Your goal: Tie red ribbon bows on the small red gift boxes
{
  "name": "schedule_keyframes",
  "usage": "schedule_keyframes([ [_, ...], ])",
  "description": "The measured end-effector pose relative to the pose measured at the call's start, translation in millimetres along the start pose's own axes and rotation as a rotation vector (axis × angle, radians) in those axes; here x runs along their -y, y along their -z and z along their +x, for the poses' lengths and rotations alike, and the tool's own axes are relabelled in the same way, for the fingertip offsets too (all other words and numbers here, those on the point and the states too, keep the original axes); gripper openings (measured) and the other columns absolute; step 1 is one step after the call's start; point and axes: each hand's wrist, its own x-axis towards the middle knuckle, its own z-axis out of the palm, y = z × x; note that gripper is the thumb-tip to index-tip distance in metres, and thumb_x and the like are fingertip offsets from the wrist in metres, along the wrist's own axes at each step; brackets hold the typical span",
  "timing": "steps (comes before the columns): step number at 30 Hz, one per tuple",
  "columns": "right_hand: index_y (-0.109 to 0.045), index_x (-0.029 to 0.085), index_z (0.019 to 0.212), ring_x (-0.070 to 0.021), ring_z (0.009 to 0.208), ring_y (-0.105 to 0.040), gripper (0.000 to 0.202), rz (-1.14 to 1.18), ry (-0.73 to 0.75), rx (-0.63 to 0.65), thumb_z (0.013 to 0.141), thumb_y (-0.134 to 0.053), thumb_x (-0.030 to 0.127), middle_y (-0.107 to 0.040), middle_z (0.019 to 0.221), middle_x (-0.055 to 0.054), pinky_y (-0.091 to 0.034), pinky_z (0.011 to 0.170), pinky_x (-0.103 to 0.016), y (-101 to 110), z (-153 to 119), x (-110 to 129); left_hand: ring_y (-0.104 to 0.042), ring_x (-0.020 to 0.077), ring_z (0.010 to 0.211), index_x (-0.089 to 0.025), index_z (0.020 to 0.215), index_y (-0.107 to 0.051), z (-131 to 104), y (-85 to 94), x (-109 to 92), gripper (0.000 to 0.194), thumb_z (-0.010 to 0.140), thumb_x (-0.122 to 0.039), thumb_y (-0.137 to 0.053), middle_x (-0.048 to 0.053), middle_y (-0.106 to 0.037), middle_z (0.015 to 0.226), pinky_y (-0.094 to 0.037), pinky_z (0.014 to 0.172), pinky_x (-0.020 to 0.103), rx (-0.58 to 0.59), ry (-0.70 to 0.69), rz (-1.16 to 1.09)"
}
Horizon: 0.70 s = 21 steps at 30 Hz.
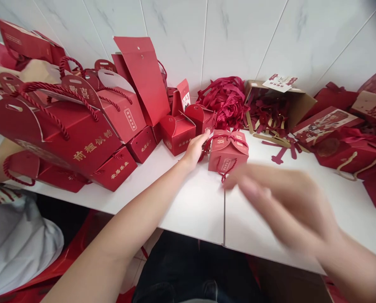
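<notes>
While the red box [228,152] sits just past 12 o'clock, my left hand [194,149] is at its 9, right hand [279,204] a blur near its 5; can't tell either grip. I'd brace gently, sparing the ribbon [228,136].

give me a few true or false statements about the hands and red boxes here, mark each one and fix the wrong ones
1. The right hand is blurred. True.
2. The left hand is on the right side of the small red box. False: it is at the left side.
3. A heap of red ribbon sits left of the open cardboard box. True.
4. The table is black. False: its top is white.
5. The small red box stands with its top wide open. False: its top is folded shut.
6. A white card lies at the top of the cardboard box. True.
</notes>
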Motion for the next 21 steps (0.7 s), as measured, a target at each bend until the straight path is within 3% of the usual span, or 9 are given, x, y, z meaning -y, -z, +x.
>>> schedule_keyframes([
  [2,-0.059,0.021,0.070,-0.0188,0.066,-0.057,0.028,-0.356,-0.020,-0.284,0.083,-0.061,0.046,-0.060,0.068,-0.004,-0.040,0.062,-0.031,26,49,-14,-0.054,0.0119,0.056,-0.018,0.066,-0.056,-2,-1.1,-3,0.032,0.070,-0.046,-0.070,-0.002,-0.059,0.062,-0.035,0.050,0.023,-0.013,-0.022,0.017],
  [4,-0.054,0.020,0.065,-0.0189,0.063,-0.054,0.033,-0.606,-0.171,-0.391,0.079,-0.063,0.049,-0.058,0.064,-0.004,-0.037,0.059,-0.032,51,81,-39,-0.049,0.0097,0.051,-0.019,0.064,-0.050,-3,-2.2,-5,0.032,0.069,-0.043,-0.071,-0.004,-0.053,0.058,-0.031,0.047,0.022,-0.028,-0.032,0.043],
  [6,-0.050,0.020,0.062,-0.0181,0.062,-0.053,0.040,-0.612,-0.361,-0.322,0.075,-0.064,0.054,-0.056,0.062,-0.003,-0.037,0.059,-0.031,66,97,-67,-0.045,0.0085,0.047,-0.020,0.064,-0.047,-5,-3.7,-8,0.033,0.067,-0.042,-0.072,-0.006,-0.048,0.055,-0.028,0.044,0.021,-0.032,-0.024,0.079],
  [7,-0.048,0.020,0.065,-0.0173,0.064,-0.054,0.041,-0.463,-0.411,-0.266,0.074,-0.065,0.056,-0.056,0.065,-0.002,-0.040,0.060,-0.030,69,100,-79,-0.044,0.0082,0.046,-0.020,0.065,-0.048,-6,-4.7,-9,0.033,0.066,-0.041,-0.073,-0.006,-0.047,0.055,-0.027,0.044,0.021,-0.031,-0.017,0.099],
  [10,-0.043,0.020,0.073,-0.0145,0.071,-0.057,0.047,0.004,-0.450,-0.132,0.071,-0.065,0.062,-0.056,0.074,0.001,-0.047,0.067,-0.029,66,100,-102,-0.049,0.0092,0.051,-0.021,0.075,-0.051,-9,-8.3,-13,0.033,0.063,-0.037,-0.077,-0.005,-0.053,0.063,-0.030,0.045,0.021,-0.029,0.008,0.153],
  [12,-0.045,0.020,0.075,-0.0128,0.071,-0.057,0.049,0.103,-0.442,-0.073,0.070,-0.064,0.065,-0.056,0.079,0.001,-0.049,0.067,-0.028,61,99,-106,-0.054,0.0107,0.056,-0.021,0.080,-0.052,-11,-10.1,-15,0.035,0.062,-0.036,-0.078,-0.004,-0.057,0.069,-0.032,0.048,0.021,-0.030,0.026,0.184],
  [16,-0.047,0.020,0.072,-0.0084,0.052,-0.046,0.051,0.073,-0.470,0.002,0.069,-0.064,0.067,-0.052,0.067,0.003,-0.042,0.051,-0.024,61,104,-100,-0.056,0.0123,0.060,-0.021,0.082,-0.054,-13,-10.1,-19,0.038,0.060,-0.039,-0.079,-0.003,-0.059,0.072,-0.036,0.051,0.023,-0.030,0.056,0.258],
  [21,-0.034,0.019,0.053,-0.0067,0.043,-0.030,0.063,-0.240,-0.513,0.087,0.066,-0.060,0.075,-0.038,0.050,0.004,-0.022,0.042,-0.024,72,110,-90,-0.052,0.0122,0.056,-0.019,0.066,-0.056,-15,-6.9,-24,0.034,0.062,-0.044,-0.077,-0.001,-0.058,0.065,-0.034,0.053,0.024,0.008,0.074,0.381],
])
